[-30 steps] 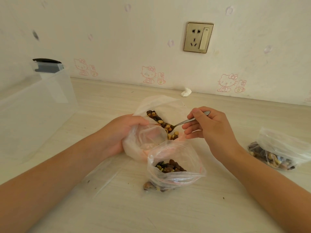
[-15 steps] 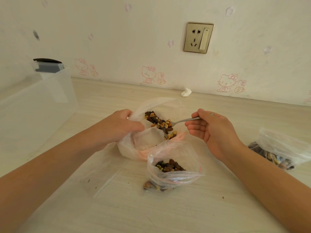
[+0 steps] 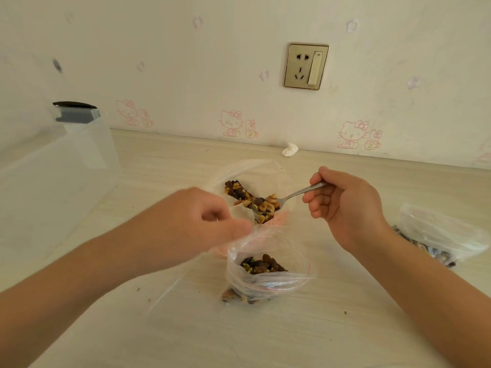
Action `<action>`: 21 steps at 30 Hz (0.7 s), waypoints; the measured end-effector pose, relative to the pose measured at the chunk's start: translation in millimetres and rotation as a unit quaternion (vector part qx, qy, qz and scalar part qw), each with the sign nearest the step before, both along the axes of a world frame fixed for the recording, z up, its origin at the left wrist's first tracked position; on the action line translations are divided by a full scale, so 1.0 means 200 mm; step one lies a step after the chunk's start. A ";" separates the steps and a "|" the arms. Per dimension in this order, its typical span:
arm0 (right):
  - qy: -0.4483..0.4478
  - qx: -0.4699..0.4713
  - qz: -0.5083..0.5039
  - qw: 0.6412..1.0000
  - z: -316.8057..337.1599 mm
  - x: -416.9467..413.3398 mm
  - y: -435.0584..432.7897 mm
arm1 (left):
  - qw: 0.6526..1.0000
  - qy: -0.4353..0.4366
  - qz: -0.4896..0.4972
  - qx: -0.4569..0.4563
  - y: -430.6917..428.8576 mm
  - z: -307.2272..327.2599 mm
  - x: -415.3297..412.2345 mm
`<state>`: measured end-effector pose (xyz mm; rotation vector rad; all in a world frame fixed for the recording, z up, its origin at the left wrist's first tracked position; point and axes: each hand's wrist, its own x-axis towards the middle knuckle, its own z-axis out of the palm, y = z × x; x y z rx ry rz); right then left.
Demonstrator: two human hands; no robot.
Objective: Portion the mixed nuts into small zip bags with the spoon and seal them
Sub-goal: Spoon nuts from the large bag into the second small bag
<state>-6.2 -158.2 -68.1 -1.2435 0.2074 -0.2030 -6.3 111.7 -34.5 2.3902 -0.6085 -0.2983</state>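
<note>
The left hand is smeared by motion. Its fingers reach to the rim of the small zip bag, but I cannot tell whether they pinch the plastic or only touch it. The right hand is curled round the handle of a metal spoon, palm turned up, with the bowl pointing toward 9 o'clock.

Nearest me on the pale bench, the small zip bag stands with its mouth gaping. It is clear plastic with a thin red zip line along the lip and is partly filled with dark and greenish pieces. A few more pieces show at its foot.

At 12 o'clock from it the spoon is heaped with mixed nuts, tan kernels among dark brown bits, held just above the big bag. That bag is clear and crumpled, lies open, and has a streak of the same mix inside.

At 3 o'clock, well apart, a filled bag lies on its side, its dark contents showing through.

At 9 o'clock stands a clear plastic box with a grey latch. Farther back, at 12 o'clock where the bench meets the wall, lies a crumpled white tissue. Above it are pink cartoon stickers and a gold wall socket.
</note>
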 end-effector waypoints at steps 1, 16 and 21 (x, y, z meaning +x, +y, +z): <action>-0.005 0.002 0.003 1.000 0.01 -0.01 0.00 | 0.999 0.021 -0.012 0.022 -0.02 -0.02 -0.01; -0.275 -0.192 0.124 0.934 0.06 -0.15 0.04 | 0.997 0.034 -0.040 0.053 -0.03 -0.08 0.02; -0.272 -0.199 0.098 0.937 0.05 -0.13 0.03 | 0.997 0.029 -0.045 0.049 -0.03 -0.07 0.02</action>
